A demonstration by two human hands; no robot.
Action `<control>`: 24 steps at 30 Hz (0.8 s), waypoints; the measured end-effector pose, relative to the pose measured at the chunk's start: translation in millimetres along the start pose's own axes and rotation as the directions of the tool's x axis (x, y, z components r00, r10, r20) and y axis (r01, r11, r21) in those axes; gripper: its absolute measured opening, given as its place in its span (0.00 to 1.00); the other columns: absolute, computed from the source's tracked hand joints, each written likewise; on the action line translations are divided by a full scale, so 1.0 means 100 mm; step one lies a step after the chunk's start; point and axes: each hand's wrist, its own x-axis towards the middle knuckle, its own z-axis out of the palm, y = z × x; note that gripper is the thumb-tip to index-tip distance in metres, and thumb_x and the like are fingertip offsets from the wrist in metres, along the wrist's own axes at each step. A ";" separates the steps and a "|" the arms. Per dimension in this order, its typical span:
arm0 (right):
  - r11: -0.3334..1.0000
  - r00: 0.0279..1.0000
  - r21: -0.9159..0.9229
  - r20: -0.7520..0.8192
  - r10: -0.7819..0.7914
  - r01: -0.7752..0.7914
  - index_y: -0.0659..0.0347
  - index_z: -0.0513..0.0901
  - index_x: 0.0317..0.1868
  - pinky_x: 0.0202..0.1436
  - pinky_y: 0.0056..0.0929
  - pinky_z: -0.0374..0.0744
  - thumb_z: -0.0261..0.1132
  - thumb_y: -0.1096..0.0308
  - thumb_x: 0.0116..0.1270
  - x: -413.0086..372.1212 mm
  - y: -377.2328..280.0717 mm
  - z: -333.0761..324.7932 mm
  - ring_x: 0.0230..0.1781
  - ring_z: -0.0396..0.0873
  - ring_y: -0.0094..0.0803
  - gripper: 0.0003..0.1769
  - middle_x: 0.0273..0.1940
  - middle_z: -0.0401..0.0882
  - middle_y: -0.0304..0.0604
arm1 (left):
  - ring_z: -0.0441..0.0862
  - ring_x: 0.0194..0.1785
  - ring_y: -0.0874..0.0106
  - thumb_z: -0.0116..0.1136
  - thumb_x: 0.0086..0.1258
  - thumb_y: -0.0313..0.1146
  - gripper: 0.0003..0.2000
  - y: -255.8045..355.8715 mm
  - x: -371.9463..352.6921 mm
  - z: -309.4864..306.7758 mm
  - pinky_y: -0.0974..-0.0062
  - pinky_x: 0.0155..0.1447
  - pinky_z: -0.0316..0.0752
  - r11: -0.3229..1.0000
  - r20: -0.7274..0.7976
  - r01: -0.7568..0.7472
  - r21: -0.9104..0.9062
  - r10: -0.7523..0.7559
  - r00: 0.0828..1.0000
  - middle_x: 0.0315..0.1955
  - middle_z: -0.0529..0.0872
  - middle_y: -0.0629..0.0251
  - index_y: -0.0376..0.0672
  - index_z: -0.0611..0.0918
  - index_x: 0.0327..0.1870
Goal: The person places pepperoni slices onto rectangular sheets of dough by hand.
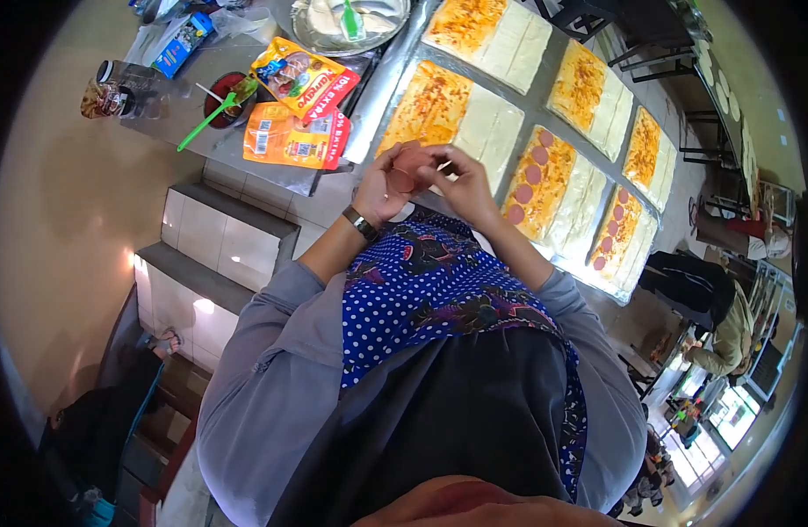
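Note:
In my left hand (379,195), palm turned up, rests a small stack of round pink sausage slices (406,171), with the fingers curled around them. My right hand (467,183) reaches in from the other side, its thumb and fingertips pinched at the edge of the slices. Just beyond both hands lies a dough sheet (487,140), half spread with orange-red sauce and half plain. To the right, another dough sheet (553,189) carries a row of sausage slices (533,175) on its sauced half. A similar row lies on the far-right dough sheet (619,237).
More sauced dough sheets (588,92) cover the metal table. At left are orange sausage packets (294,136), a sauce bowl (231,101) with a green spoon (202,126), a jar (114,72) and a round tray (382,44). Steps (220,228) descend at left; people are around the room.

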 end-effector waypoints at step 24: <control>0.547 0.981 -0.820 0.079 -0.178 0.166 0.60 0.81 0.33 0.43 0.36 0.76 0.67 0.71 0.50 0.53 0.62 0.78 0.39 0.74 0.41 0.08 0.33 0.77 0.44 | 0.76 0.57 0.58 0.43 0.75 0.45 0.22 1.51 -0.58 -0.99 0.57 0.58 0.74 0.996 -0.040 0.088 -0.006 -0.088 0.995 0.54 0.76 0.53 0.38 0.69 0.60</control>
